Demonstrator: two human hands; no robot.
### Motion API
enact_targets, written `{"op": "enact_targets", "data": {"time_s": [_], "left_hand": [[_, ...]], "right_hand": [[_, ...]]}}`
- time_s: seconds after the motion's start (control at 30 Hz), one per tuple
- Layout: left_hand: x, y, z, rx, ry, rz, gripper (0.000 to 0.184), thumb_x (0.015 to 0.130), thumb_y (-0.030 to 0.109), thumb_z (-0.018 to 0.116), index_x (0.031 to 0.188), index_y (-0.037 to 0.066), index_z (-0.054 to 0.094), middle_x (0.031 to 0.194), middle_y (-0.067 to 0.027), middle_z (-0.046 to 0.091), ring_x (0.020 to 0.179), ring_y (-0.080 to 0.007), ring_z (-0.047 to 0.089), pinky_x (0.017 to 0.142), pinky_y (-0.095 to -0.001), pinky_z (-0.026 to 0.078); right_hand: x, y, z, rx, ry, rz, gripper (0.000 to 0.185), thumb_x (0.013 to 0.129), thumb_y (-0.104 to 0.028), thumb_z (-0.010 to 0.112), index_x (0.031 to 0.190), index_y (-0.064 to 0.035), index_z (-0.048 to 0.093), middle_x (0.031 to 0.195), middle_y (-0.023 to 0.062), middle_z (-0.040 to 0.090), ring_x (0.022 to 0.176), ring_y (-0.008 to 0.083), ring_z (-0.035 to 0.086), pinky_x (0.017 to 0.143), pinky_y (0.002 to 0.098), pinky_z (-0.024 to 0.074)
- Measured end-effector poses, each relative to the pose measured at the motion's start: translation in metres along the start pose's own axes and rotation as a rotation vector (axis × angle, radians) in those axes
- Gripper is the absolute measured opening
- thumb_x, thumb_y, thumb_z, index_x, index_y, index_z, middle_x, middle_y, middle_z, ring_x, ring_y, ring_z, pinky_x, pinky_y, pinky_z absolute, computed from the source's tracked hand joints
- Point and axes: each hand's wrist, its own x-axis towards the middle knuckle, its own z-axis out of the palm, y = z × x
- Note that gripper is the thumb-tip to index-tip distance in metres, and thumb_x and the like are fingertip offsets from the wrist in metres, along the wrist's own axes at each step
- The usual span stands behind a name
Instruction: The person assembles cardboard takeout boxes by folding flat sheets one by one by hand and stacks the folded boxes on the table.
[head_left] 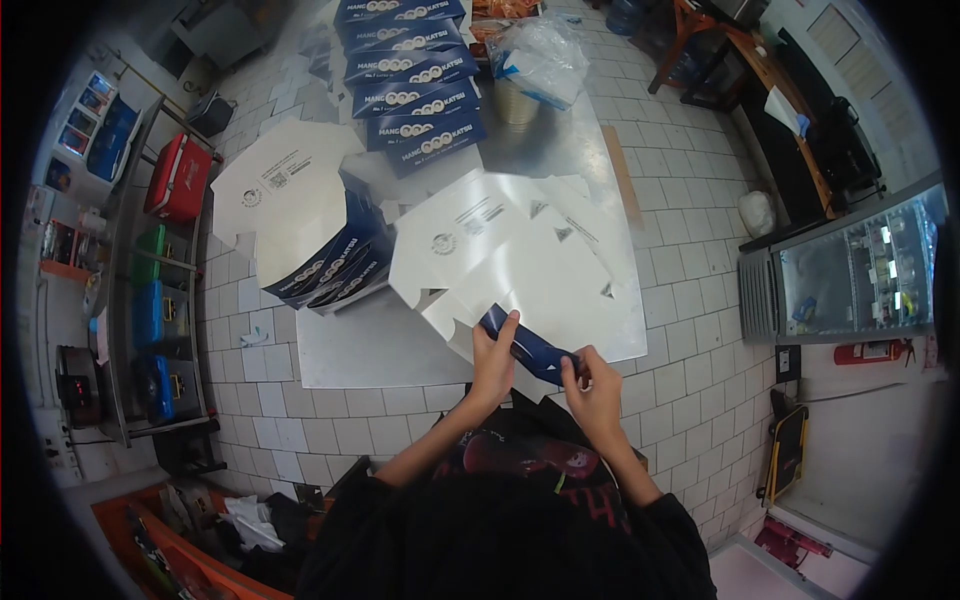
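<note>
A flat white cardboard box blank [500, 245] lies near the front of the metal table, and its near edge shows a dark blue folded flap [535, 350]. My left hand [495, 360] grips the flap's left end, thumb on top. At the flap's right end, my right hand [590, 385] pinches the corner between thumb and fingers. To the left stands a stack of partly folded blue and white boxes [330, 240]. Beyond the blank, several blue box pieces with white lettering [420, 105] overlap in a row.
The metal table [350, 360] has a plastic bag [540, 60] over a stack of pale containers [515, 105] at its far right. Shelves with a red cooler [178, 178] stand at left. A glass-door fridge [860, 270] is at right, above a fire extinguisher [868, 353].
</note>
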Motion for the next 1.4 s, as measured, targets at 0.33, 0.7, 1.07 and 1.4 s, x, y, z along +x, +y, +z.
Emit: {"op": "enact_targets", "data": {"time_s": [0.33, 0.7, 1.07, 1.4], "left_hand": [[0.011, 0.004, -0.014, 0.686, -0.534, 0.050, 0.076, 0.072, 0.032, 0.075, 0.124, -0.006, 0.033, 0.111, -0.0146, 0.050, 0.102, -0.0183, 0.050, 0.084, -0.0296, 0.042], [-0.019, 0.044, 0.021, 0.789, -0.968, 0.291, 0.095, 0.064, 0.012, 0.071, 0.141, 0.006, 0.014, 0.139, -0.0172, 0.028, 0.126, -0.0268, 0.034, 0.101, -0.0338, 0.029], [-0.039, 0.081, 0.028, 0.919, -1.021, 0.588, 0.089, 0.063, 0.000, 0.066, 0.139, 0.010, 0.021, 0.142, -0.0130, 0.026, 0.131, -0.0325, 0.026, 0.107, -0.0396, 0.025], [-0.056, 0.134, 0.036, 1.033, -0.858, 0.736, 0.083, 0.059, -0.002, 0.066, 0.134, 0.014, 0.034, 0.140, -0.0056, 0.033, 0.129, -0.0350, 0.027, 0.108, -0.0438, 0.024]], "right_hand": [[0.013, 0.008, -0.002, 0.202, -0.192, -0.111, 0.009, 0.081, -0.006, 0.060, 0.082, 0.0035, 0.061, 0.085, 0.0111, 0.053, 0.071, 0.0188, 0.056, 0.061, 0.0302, 0.0444], [0.062, -0.010, -0.051, 0.514, -0.130, -0.121, 0.046, 0.097, -0.037, 0.029, 0.083, 0.0003, 0.052, 0.069, 0.0066, 0.055, 0.063, 0.0147, 0.058, 0.057, 0.0248, 0.0463], [0.043, -0.036, -0.099, 0.868, -0.222, 0.237, 0.029, 0.081, -0.013, 0.061, 0.104, 0.0004, 0.049, 0.074, 0.0092, 0.056, 0.041, 0.0149, 0.049, 0.027, 0.0235, 0.0343], [0.015, -0.054, -0.077, -0.455, 0.284, -0.487, 0.042, 0.074, -0.016, 0.072, 0.111, -0.0062, 0.056, 0.107, 0.0079, 0.060, 0.098, 0.0216, 0.058, 0.085, 0.0314, 0.0440]]}}
